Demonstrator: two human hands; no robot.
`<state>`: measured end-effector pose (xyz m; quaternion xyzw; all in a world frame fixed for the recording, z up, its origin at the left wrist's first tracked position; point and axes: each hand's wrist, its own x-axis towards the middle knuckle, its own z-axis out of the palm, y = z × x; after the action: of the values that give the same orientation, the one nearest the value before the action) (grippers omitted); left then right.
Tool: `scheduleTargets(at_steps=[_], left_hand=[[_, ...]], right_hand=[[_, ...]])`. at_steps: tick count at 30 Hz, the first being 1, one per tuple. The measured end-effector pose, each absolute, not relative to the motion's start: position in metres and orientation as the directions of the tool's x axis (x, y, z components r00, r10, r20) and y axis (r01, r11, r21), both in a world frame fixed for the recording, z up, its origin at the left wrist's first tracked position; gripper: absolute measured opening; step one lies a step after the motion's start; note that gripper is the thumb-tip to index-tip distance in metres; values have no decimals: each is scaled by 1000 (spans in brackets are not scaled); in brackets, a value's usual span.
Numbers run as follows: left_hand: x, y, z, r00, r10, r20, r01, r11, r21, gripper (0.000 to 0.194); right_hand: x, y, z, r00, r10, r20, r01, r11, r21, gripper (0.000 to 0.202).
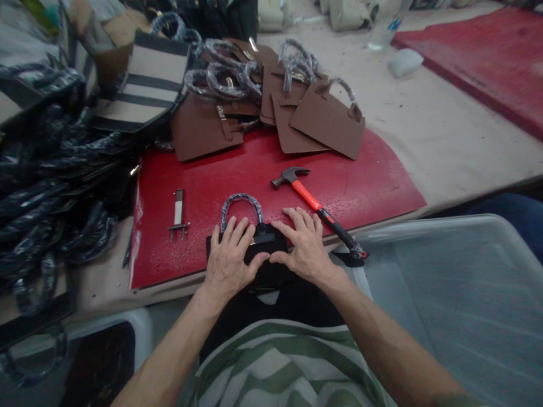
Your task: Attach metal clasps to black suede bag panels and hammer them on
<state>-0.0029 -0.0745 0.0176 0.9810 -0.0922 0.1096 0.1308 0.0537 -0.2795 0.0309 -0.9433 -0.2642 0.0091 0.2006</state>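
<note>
A black handbag panel (271,243) lies at the front edge of a red board (254,164), its plastic-wrapped handle (241,198) pointing away from me. My left hand (231,254) rests flat on the panel's left part with the fingers spread. My right hand (303,243) lies at its right side, fingers stretched out and the thumb near the left thumb. Beyond the right hand is a claw hammer (307,195) with an orange and black handle. To the left sits a small metal tool with prongs and a pale strip (178,212). Both hands cover much of the panel.
Brown bag panels with wrapped handles (328,116) are piled at the board's back. Black wrapped handles and panels (51,169) heap up at left. A grey plastic bin (449,271) stands at right, another bin (142,333) at lower left. A bottle (384,31) stands at the back.
</note>
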Motion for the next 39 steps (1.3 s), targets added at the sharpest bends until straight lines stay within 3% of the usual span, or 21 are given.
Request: scheduleTargets(at_steps=[11, 18, 22, 26, 28, 30, 34, 36, 39], left_hand=[[-6, -78, 14, 951, -159, 264, -222, -948, 230, 63], [-8, -82, 19, 960, -135, 246, -199, -945, 259, 66], [-5, -69, 36, 950, -44, 310, -171, -901, 398, 37], [9, -20, 66, 880, 217, 423, 20, -906, 423, 27], [22, 12, 77, 877, 361, 317, 245, -903, 352, 31], [37, 41, 82, 882, 457, 115, 425, -877, 223, 41], [66, 72, 73, 773, 560, -300, 614, -780, 126, 47], [76, 75, 65, 728, 563, -392, 654, -741, 150, 40], [81, 72, 61, 742, 549, -386, 635, -759, 141, 31]], right_hand=[[53, -278, 27, 864, 494, 95, 495, -802, -333, 79], [58, -276, 20, 854, 493, 170, 521, -816, -252, 64], [62, -275, 14, 839, 506, 200, 541, -813, -215, 63], [62, -274, 16, 843, 502, 193, 536, -813, -228, 64], [61, -274, 18, 851, 493, 182, 525, -813, -251, 64], [59, -273, 21, 860, 482, 166, 510, -813, -279, 65], [55, -272, 26, 871, 472, 136, 488, -804, -340, 72], [54, -272, 28, 878, 463, 124, 474, -801, -365, 74], [53, -272, 30, 885, 451, 113, 457, -801, -387, 76]])
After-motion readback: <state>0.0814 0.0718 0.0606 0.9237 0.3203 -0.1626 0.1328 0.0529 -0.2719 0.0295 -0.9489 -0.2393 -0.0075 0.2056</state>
